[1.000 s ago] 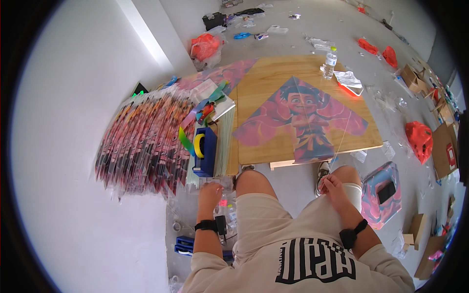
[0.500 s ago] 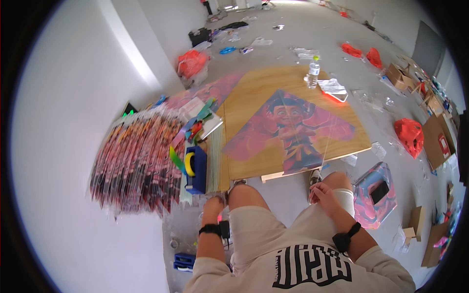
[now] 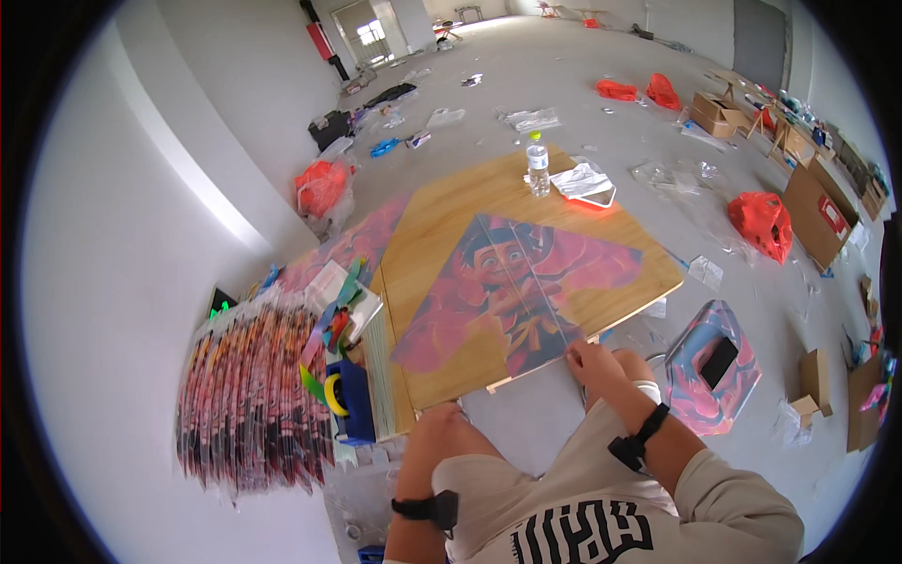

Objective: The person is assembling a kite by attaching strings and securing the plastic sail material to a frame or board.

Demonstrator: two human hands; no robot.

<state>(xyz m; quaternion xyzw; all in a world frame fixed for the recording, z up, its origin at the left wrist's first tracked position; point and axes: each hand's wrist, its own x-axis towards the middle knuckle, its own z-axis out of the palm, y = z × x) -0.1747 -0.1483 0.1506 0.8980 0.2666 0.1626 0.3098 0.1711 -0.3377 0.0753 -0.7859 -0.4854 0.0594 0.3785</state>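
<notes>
A pink and blue kite (image 3: 526,273) printed with a cartoon figure lies spread on the wooden table (image 3: 432,230). At its near tip my right hand (image 3: 590,365) is closed, pinching the end of a thin rod (image 3: 543,296) that slants across the printed figure. My left arm (image 3: 413,493) comes down beside my left knee; the hand blends with the leg, so its fingers cannot be made out. Left of the table, a blue tape dispenser (image 3: 355,404) with a yellow roll stands against a stack of pale thin rods (image 3: 381,376).
Packed kites (image 3: 254,395) line the left wall. Ribbons (image 3: 329,329) lie near them. A water bottle (image 3: 537,164) and a white packet (image 3: 584,181) stand on the table's far side. At right, a black phone (image 3: 719,364) rests on a pink printed surface. Red bags (image 3: 761,226) and cardboard boxes (image 3: 827,216) litter the floor.
My right hand has risen from beside my right knee to the kite's near tip. The rod now slants the other way, across the kite's middle. The whole view has shifted.
</notes>
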